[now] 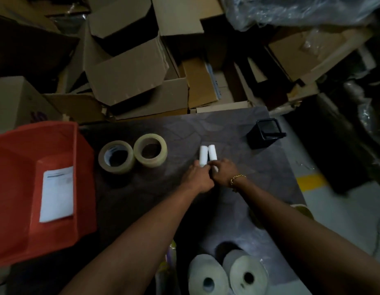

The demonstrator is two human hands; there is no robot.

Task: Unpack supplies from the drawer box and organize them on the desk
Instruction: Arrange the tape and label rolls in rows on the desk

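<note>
Where: two white rolls [203, 155] touching side by side mid-desk [227, 128], right of tape rolls [118, 168] | Hands: our left hand [198, 177] and right hand [224, 170] each curl fingers round a near end | Handling: we judge them light, stiff, prone to rolling; grip across the barrel.

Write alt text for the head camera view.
A left hand and a right hand each grip one of two small white rolls lying side by side on a dark desk. Two tape rolls and an orange bin holding a paper sit to the left, cardboard boxes behind.
</note>
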